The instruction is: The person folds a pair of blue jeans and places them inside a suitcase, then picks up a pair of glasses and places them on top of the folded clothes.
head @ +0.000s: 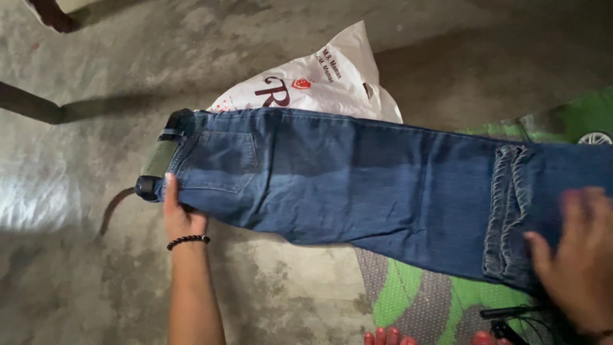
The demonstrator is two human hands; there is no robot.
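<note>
A pair of dark blue jeans (357,179) lies stretched across the floor from left to right, folded lengthwise, with a back pocket showing near the waist. A green belt (159,158) is threaded through the waistband at the left end. My left hand (181,214), with a black bead bracelet on the wrist, grips the lower corner of the waist. My right hand (578,255), blurred, presses on the leg end beside a bunched hem fold (507,211).
A white plastic bag (325,80) lies behind the jeans. A green and grey patterned mat (415,300) sits under the leg end on the concrete floor (76,268). My toes (386,337) show at the bottom edge, with a dark cable (511,313) nearby. A dark furniture leg (29,103) is at left.
</note>
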